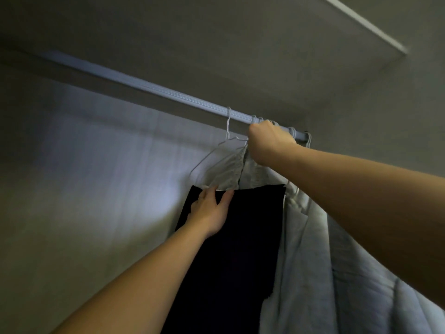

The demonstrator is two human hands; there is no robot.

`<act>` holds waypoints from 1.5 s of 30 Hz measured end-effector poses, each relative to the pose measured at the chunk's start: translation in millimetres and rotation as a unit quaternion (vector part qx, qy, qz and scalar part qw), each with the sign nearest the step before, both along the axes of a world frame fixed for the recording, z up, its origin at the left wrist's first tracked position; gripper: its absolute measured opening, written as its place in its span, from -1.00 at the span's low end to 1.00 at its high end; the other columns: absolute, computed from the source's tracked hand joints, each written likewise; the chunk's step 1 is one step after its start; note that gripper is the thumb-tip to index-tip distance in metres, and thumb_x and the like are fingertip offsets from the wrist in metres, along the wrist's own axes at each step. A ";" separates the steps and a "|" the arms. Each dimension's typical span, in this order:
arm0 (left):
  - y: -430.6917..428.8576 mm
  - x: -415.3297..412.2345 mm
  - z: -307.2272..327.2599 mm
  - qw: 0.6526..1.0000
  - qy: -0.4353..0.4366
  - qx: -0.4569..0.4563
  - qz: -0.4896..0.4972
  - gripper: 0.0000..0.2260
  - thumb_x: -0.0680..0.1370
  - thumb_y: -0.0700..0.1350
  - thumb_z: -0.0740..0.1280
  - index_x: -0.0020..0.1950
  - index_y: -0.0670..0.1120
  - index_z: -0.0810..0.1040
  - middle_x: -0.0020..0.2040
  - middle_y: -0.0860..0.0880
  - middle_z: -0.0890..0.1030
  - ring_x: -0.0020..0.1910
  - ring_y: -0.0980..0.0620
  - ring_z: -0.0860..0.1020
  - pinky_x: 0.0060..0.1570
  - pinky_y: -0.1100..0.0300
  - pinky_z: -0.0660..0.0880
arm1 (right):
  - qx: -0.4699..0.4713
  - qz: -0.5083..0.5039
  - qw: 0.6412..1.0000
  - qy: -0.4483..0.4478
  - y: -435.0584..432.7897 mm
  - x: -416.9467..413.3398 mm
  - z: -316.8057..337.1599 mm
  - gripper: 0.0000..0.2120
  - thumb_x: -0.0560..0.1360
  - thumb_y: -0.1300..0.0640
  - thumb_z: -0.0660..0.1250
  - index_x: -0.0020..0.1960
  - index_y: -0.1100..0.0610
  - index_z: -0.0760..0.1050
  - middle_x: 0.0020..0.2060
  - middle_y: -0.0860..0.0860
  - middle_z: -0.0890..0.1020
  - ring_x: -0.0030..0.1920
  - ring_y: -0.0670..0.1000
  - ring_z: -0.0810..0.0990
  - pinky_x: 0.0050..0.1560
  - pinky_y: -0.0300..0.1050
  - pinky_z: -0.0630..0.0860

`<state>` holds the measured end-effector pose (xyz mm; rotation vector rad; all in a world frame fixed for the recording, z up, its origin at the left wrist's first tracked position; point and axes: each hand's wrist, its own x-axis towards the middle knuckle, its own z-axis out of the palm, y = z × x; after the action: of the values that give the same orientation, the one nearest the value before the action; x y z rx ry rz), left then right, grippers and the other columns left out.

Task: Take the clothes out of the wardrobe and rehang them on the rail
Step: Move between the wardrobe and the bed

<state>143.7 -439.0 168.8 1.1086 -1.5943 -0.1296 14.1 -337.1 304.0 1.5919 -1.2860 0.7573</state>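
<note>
Pale grey metal rail [154, 89] runs far-left to near-right. White wire hanger [212, 153] hooked on it, carrying gathered grey cloth [227, 171]. Right hand [268, 141] nearest hook, fingers curled tight on hanger's right end. Left hand [212, 212] below, fingers loose, flat on black garment [236, 256]
</note>
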 end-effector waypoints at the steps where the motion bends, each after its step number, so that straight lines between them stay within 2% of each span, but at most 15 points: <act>1: 0.9 0.2 0.6 1.000 -0.005 0.002 0.014 -0.33 0.59 0.38 0.03 0.61 0.08 0.11 0.62 0.00 0.11 0.56 -0.16 0.15 0.49 -0.15 0.15 | -0.004 0.007 1.000 -0.007 0.3 1.8 0.8 -0.73 0.54 0.35 0.17 0.23 0.32 0.43 0.11 0.25 0.49 0.10 0.30 0.52 -0.15 0.06 0.39; 4: 7.4 2.5 3.7 0.999 -0.010 -0.009 0.036 -0.35 0.60 0.36 0.01 0.62 0.07 0.08 0.64 0.01 0.04 0.58 -0.15 0.06 0.51 -0.14 0.08 | -0.020 0.027 0.999 -0.025 4.7 4.1 3.6 -0.79 0.54 0.31 0.20 0.17 0.28 0.46 -0.05 0.18 0.47 0.01 0.29 0.54 -0.16 0.03 0.37; 7: 15.3 5.9 8.3 0.998 -0.009 -0.033 0.051 -0.37 0.61 0.36 -0.01 0.62 0.11 0.07 0.64 0.03 -0.03 0.59 -0.12 -0.02 0.50 -0.14 0.05 | -0.032 0.041 0.998 -0.030 12.1 1.0 6.9 -0.85 0.53 0.28 0.20 0.09 0.24 0.46 -0.25 0.08 0.33 -0.15 0.24 0.47 -0.17 0.01 0.38; 10: 26.7 8.7 13.8 0.995 -0.014 -0.071 0.069 -0.39 0.61 0.34 0.00 0.61 0.13 0.07 0.64 0.05 -0.06 0.60 -0.08 -0.06 0.50 -0.15 0.04 | -0.052 0.056 0.997 -0.027 21.5 -9.7 9.4 -0.87 0.54 0.26 0.19 0.07 0.23 0.42 -0.17 0.15 0.38 -0.10 0.29 0.50 -0.17 0.03 0.37; 14: 46.5 4.8 19.3 0.985 -0.026 -0.133 0.109 -0.41 0.62 0.31 0.00 0.61 0.12 0.05 0.64 0.04 -0.09 0.60 -0.06 -0.13 0.53 -0.14 -0.06 | -0.073 0.083 0.994 -0.026 41.2 -27.4 7.7 -0.94 0.58 0.21 0.18 -0.04 0.20 0.33 -0.30 0.08 0.30 -0.24 0.25 0.38 -0.21 0.01 0.34; 21: 107.4 -23.1 22.8 0.941 -0.038 -0.296 0.161 -0.35 0.61 0.26 0.08 0.62 0.06 -0.02 0.65 -0.03 -0.11 0.61 -0.07 -0.16 0.54 -0.13 -0.14 | -0.073 0.156 0.984 -0.043 96.5 -88.4 -25.8 -0.80 0.60 0.07 0.14 -0.15 0.13 0.36 -0.20 0.18 0.53 -0.22 0.26 0.48 -0.21 0.05 0.48; 26: 158.5 -68.8 21.4 0.925 -0.037 -0.362 0.112 -0.35 0.60 0.23 0.12 0.62 0.04 0.02 0.64 -0.05 -0.02 0.61 -0.08 -0.08 0.55 -0.15 -0.07 | -0.091 0.166 0.981 -0.034 167.6 -140.7 -62.2 -0.82 0.60 0.12 0.19 -0.14 0.17 0.43 -0.32 0.13 0.53 -0.27 0.23 0.47 -0.27 0.04 0.45; 32: 232.4 -146.1 6.2 0.916 -0.035 -0.397 0.041 -0.50 0.62 0.14 0.12 0.54 0.00 0.30 0.48 -0.02 0.39 0.51 -0.09 0.26 0.47 -0.23 0.10 | -0.092 0.108 0.989 -0.034 276.2 -218.4 -109.3 -0.82 0.60 0.16 0.24 -0.14 0.23 0.48 -0.43 0.06 0.46 -0.37 0.17 0.38 -0.32 0.01 0.35; 34: 261.9 -178.6 -3.6 0.911 -0.035 -0.411 0.014 -0.53 0.62 0.13 0.14 0.50 0.01 0.36 0.38 -0.01 0.48 0.42 -0.09 0.35 0.44 -0.23 0.15 | -0.094 0.092 0.990 -0.053 316.2 -246.6 -127.1 -0.83 0.59 0.18 0.26 -0.15 0.22 0.48 -0.46 0.02 0.47 -0.40 0.05 0.43 -0.32 -0.11 0.37; 35: 272.9 -191.3 -7.6 0.907 -0.032 -0.420 0.006 -0.56 0.62 0.11 0.15 0.47 0.02 0.40 0.33 0.00 0.52 0.37 -0.09 0.40 0.41 -0.22 0.19 | -0.098 0.090 0.989 -0.063 331.2 -256.8 -134.2 -0.84 0.59 0.20 0.27 -0.16 0.21 0.49 -0.48 -0.04 0.45 -0.41 -0.05 0.45 -0.37 -0.27 0.33; 36: 288.2 -210.0 -12.1 0.903 -0.026 -0.428 -0.007 -0.59 0.62 0.10 0.15 0.43 0.02 0.44 0.27 0.00 0.55 0.31 -0.09 0.44 0.37 -0.20 0.23 | -0.099 0.077 0.989 -0.073 352.8 -270.1 -141.7 -0.85 0.58 0.21 0.28 -0.16 0.21 0.49 -0.50 -0.08 0.42 -0.40 -0.11 0.46 -0.39 -0.32 0.29; 38: 318.2 -246.7 -22.2 0.903 -0.016 -0.429 -0.033 -0.65 0.62 0.08 0.15 0.33 0.03 0.52 0.17 0.03 0.59 0.19 -0.10 0.50 0.26 -0.11 0.30 | -0.097 0.044 0.990 -0.092 392.3 -298.5 -156.3 -0.86 0.57 0.22 0.29 -0.16 0.22 0.51 -0.53 -0.10 0.39 -0.37 -0.15 0.46 -0.41 -0.24 0.23; 40: 347.2 -287.4 -33.6 0.902 -0.003 -0.425 -0.070 -0.70 0.63 0.06 0.14 0.21 0.01 0.58 0.08 0.03 0.62 0.09 -0.12 0.53 0.13 -0.03 0.31 | -0.098 0.010 0.990 -0.105 434.4 -327.1 -172.5 -0.87 0.56 0.22 0.30 -0.15 0.21 0.52 -0.54 -0.11 0.37 -0.40 -0.08 0.43 -0.41 -0.21 0.22; 42: 373.9 -328.2 -44.1 0.896 0.007 -0.433 -0.100 -0.77 0.64 0.00 0.17 0.07 -0.01 0.60 -0.02 0.03 0.63 -0.01 -0.14 0.53 -0.01 0.05 0.26 | -0.105 -0.023 0.989 -0.106 475.7 -351.6 -187.9 -0.87 0.55 0.21 0.31 -0.15 0.21 0.53 -0.53 -0.16 0.36 -0.42 0.00 0.30 -0.38 -0.16 0.17; 45: 414.7 -390.5 -65.8 0.892 0.000 -0.417 -0.175 -0.78 0.64 -0.03 0.16 -0.05 -0.03 0.58 -0.11 0.02 0.61 -0.09 -0.15 0.49 -0.09 0.10 0.16 | -0.098 -0.082 0.987 -0.098 536.8 -386.2 -208.8 -0.86 0.53 0.17 0.30 -0.17 0.20 0.52 -0.51 -0.22 0.32 -0.43 -0.06 0.25 -0.34 -0.15 0.17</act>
<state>-246.7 -24.3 103.0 0.1498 -1.5870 0.3032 -372.1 199.7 95.2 1.2625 -1.4162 0.9234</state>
